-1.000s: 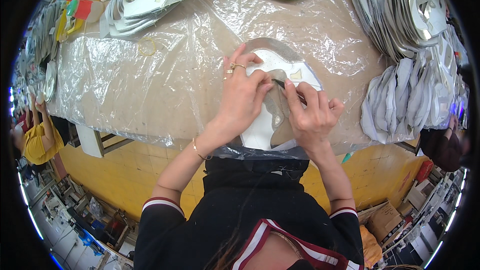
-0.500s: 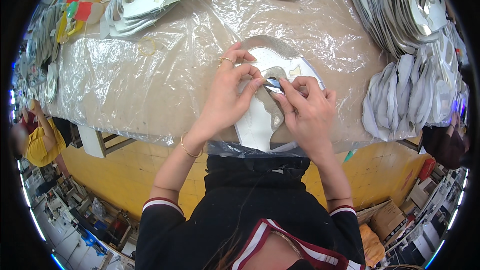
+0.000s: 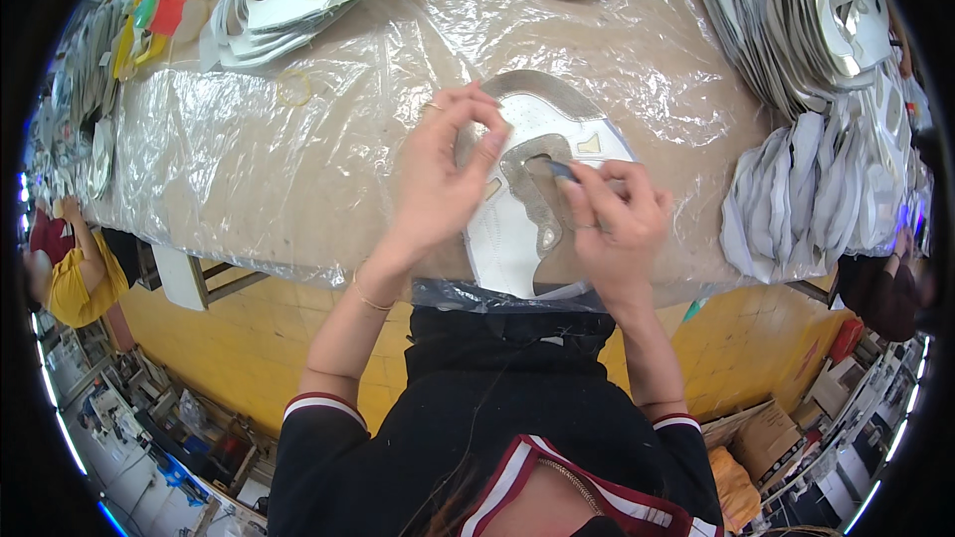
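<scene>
Your left hand [image 3: 443, 169] is off to the left, fingers curled, thumb and index tips nearly together; can't tell if they pinch anything. Shoe upper [image 3: 522, 174] lies flat on the plastic-covered table [image 3: 328, 174] near your edge: white, perforated toe, silver-grey border and inner panel, cream windows. Your right hand [image 3: 617, 219] grips a small dark tool [image 3: 564, 171] over it. Versus half a second ago: left fingertips lifted off the panel, tool slightly further right.

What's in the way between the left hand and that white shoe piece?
Nothing visible. The left hand is over the left edge of the white shoe piece; the small dark tool is in the right hand.
</scene>
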`<state>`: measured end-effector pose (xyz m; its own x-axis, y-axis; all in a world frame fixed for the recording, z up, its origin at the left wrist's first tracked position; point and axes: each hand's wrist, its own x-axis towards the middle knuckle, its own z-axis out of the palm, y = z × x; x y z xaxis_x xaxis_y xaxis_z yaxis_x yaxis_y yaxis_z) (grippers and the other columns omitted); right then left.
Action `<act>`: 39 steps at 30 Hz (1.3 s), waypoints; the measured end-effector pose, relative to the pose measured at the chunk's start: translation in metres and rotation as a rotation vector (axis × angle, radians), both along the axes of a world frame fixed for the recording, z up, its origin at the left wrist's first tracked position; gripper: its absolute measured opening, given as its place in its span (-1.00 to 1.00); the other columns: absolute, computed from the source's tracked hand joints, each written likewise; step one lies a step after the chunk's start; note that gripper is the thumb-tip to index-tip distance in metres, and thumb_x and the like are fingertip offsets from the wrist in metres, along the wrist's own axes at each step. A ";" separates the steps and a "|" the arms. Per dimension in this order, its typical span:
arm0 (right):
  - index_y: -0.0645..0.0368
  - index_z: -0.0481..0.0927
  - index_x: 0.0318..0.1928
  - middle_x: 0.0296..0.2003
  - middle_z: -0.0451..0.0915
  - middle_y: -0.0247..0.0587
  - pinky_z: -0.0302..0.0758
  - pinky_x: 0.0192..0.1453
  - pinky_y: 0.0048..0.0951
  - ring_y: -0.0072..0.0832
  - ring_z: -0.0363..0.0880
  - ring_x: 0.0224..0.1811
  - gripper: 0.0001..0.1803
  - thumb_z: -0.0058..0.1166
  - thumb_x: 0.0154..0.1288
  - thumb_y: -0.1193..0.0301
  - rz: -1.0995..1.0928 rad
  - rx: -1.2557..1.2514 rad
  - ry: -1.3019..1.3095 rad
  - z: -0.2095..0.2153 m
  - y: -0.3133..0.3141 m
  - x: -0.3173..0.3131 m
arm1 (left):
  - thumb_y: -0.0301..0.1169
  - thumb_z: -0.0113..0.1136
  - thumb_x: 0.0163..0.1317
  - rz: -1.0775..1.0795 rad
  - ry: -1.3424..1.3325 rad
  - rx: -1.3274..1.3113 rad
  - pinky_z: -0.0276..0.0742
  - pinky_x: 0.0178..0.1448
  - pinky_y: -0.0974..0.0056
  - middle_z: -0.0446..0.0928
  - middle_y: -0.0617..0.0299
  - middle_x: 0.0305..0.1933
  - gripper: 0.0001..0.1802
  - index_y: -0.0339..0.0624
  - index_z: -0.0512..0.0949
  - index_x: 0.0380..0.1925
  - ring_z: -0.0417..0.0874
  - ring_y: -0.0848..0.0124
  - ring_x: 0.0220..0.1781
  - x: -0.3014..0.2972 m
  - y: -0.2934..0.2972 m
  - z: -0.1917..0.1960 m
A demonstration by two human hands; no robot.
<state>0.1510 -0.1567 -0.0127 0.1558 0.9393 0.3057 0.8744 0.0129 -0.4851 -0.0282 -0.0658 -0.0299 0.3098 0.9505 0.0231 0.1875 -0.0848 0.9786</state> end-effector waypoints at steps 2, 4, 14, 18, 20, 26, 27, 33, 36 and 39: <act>-0.01 0.75 -0.14 -0.28 0.57 -0.41 0.25 -0.17 -0.40 -0.52 0.54 -0.40 -0.69 0.43 0.06 0.28 -0.053 -0.019 0.031 0.008 -0.007 0.007 | -0.42 0.08 0.47 0.149 -0.220 -0.140 0.43 0.22 0.28 0.55 0.18 -0.01 -0.86 -0.25 0.53 -0.27 0.54 0.36 0.17 -0.008 0.005 0.001; 0.01 0.73 -0.15 -0.29 0.56 -0.38 0.31 -0.17 -0.38 -0.46 0.55 -0.37 -0.67 0.46 0.02 0.30 -0.093 -0.064 0.035 0.016 -0.014 0.012 | -0.40 0.09 0.46 0.255 -0.190 -0.162 0.50 0.11 0.32 0.55 0.18 -0.03 -0.86 -0.26 0.52 -0.23 0.57 0.44 0.03 -0.025 0.007 0.009; 0.10 0.64 -0.20 -0.38 0.53 -0.34 0.35 -0.28 -0.47 -0.50 0.49 -0.42 -0.74 0.40 0.13 0.35 -0.036 -0.396 0.266 -0.001 -0.016 -0.009 | -0.51 0.32 0.27 0.068 -0.206 -0.557 0.64 -0.05 0.32 0.59 0.13 -0.03 -0.52 -0.40 0.40 0.14 0.64 0.51 -0.12 -0.011 -0.045 0.023; 0.20 0.62 -0.19 -0.38 0.52 -0.51 0.32 -0.27 -0.67 -0.74 0.41 -0.36 -0.85 0.31 0.24 0.52 -0.037 -0.422 0.800 0.006 -0.013 0.006 | -0.45 0.23 0.37 -0.126 -0.219 -0.816 0.62 -0.02 0.31 0.64 0.14 -0.04 -0.63 -0.42 0.48 0.10 0.65 0.52 -0.10 -0.008 -0.043 0.027; 0.22 0.62 -0.21 -0.38 0.50 -0.56 0.30 -0.26 -0.70 -0.78 0.37 -0.37 -0.89 0.28 0.29 0.52 -0.027 -0.374 0.973 0.015 -0.009 0.009 | -0.43 0.16 0.42 -0.111 -0.393 -0.770 0.61 -0.02 0.33 0.65 0.18 -0.08 -0.70 -0.40 0.51 0.06 0.65 0.53 -0.11 -0.005 -0.042 0.036; 0.18 0.58 -0.24 -0.43 0.37 -0.64 0.13 -0.35 -0.68 -0.84 0.22 -0.42 -0.89 0.17 0.43 0.41 -0.206 0.055 1.230 0.050 0.018 0.020 | -0.39 0.10 0.47 -0.052 -0.445 -0.461 0.59 -0.07 0.38 0.65 0.22 -0.08 -0.69 -0.39 0.49 0.07 0.63 0.56 -0.12 -0.003 -0.017 0.064; 0.19 0.56 -0.25 -0.43 0.35 -0.63 0.12 -0.36 -0.67 -0.84 0.20 -0.42 -0.86 0.16 0.44 0.40 -0.113 0.142 1.281 0.054 0.026 0.025 | -0.38 0.10 0.47 -0.016 -0.462 -0.449 0.59 -0.07 0.38 0.65 0.23 -0.09 -0.70 -0.39 0.50 0.07 0.63 0.57 -0.13 -0.004 -0.011 0.068; 0.21 0.49 -0.43 -0.45 0.36 -0.49 0.07 -0.43 -0.62 -0.75 0.16 -0.50 -0.74 0.27 0.33 0.39 0.198 0.067 1.038 0.083 0.035 0.032 | -0.33 0.11 0.47 0.010 -0.507 -0.330 0.59 -0.08 0.39 0.67 0.23 -0.13 -0.66 -0.37 0.50 0.08 0.64 0.57 -0.16 -0.011 0.017 0.091; 0.22 0.70 -0.25 -0.44 0.50 -0.39 0.15 -0.48 -0.62 -0.74 0.31 -0.50 -0.80 0.42 0.08 0.58 0.077 -0.025 0.798 0.093 0.037 0.021 | -0.33 0.11 0.48 -0.035 -0.458 -0.238 0.57 -0.07 0.40 0.65 0.25 -0.12 -0.66 -0.35 0.49 0.11 0.61 0.59 -0.15 -0.005 0.018 0.100; 0.28 0.68 -0.19 -0.40 0.40 -0.51 0.09 -0.45 -0.72 -0.82 0.17 -0.48 -0.79 0.38 0.19 0.48 0.090 -0.030 0.633 0.093 0.048 0.010 | -0.34 0.10 0.48 -0.063 -0.390 -0.223 0.54 -0.04 0.41 0.63 0.26 -0.09 -0.65 -0.32 0.46 0.14 0.57 0.61 -0.13 0.007 0.012 0.103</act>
